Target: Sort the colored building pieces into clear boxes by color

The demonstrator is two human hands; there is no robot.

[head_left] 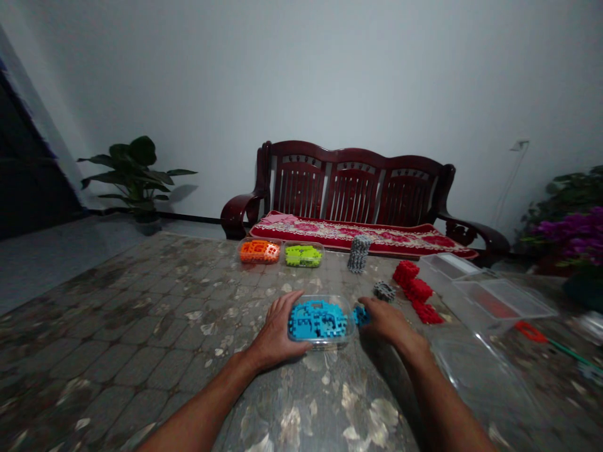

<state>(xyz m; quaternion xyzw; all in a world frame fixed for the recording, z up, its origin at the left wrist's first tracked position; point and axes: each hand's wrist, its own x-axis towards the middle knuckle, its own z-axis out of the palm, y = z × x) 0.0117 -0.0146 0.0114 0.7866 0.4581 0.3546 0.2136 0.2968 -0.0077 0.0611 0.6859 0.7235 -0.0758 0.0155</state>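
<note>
A clear plastic container (349,314) filled with blue interlocking building pieces (313,320) sits on the patterned tabletop in front of me. My left hand (277,333) is wrapped around its left side, thumb along the near edge and fingers at the far corner. Just off the container's right side, my right hand (384,321) is closed on a few blue building pieces (361,316), partly hidden by the fingers. Beyond that hand lies a small grey cluster of pieces (384,290), and a stacked grey column (359,253) stands farther back.
Containers of orange pieces (259,252) and green pieces (304,255) stand near the far edge. Red piece stacks (418,290), clear boxes (499,298) and a transparent lid (480,364) lie to the right. A wooden bench (353,182) stands behind the table (198,314).
</note>
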